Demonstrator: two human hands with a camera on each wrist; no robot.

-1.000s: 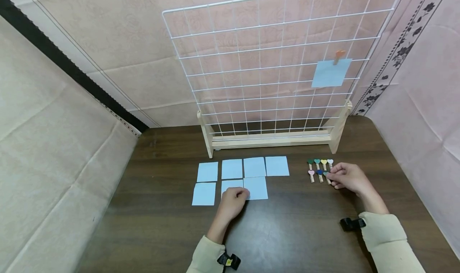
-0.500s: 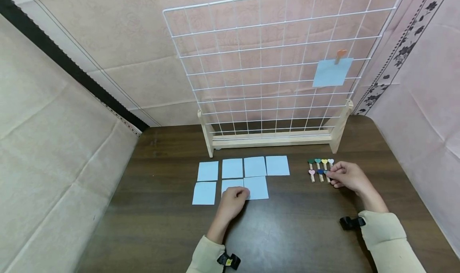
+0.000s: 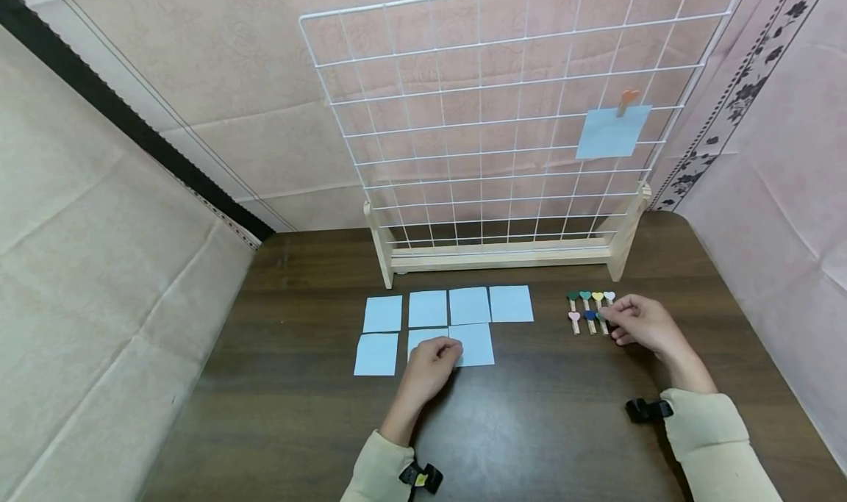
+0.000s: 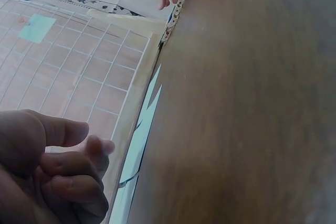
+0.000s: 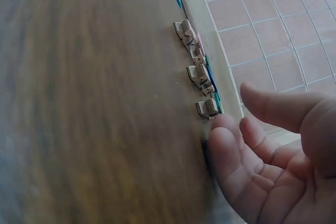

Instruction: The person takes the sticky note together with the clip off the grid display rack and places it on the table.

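Note:
My left hand [image 3: 433,366] hovers over the blue paper squares [image 3: 475,345] laid in two rows, partly covering one. In the left wrist view the left hand's [image 4: 63,171] fingers are loosely curled and hold nothing. At the right, my right hand [image 3: 642,322] is beside two rows of small wooden clothespins with coloured hearts [image 3: 590,317], its fingertips by the end one of the front row. The right wrist view shows the right hand's [image 5: 268,156] thumb apart from the fingers, with nothing between them, close to the nearest clothespin [image 5: 208,108].
A white wire grid [image 3: 496,120] in a wooden stand [image 3: 499,260] rises behind the papers. One blue square [image 3: 612,132] hangs on it at the right under an orange heart clothespin [image 3: 626,102]. Pale cloth walls [image 3: 119,267] surround the brown table [image 3: 291,428].
The end clothespin of the front row has shifted slightly and stands straighter. My right fingers have drawn a little off it. My left hand has barely moved.

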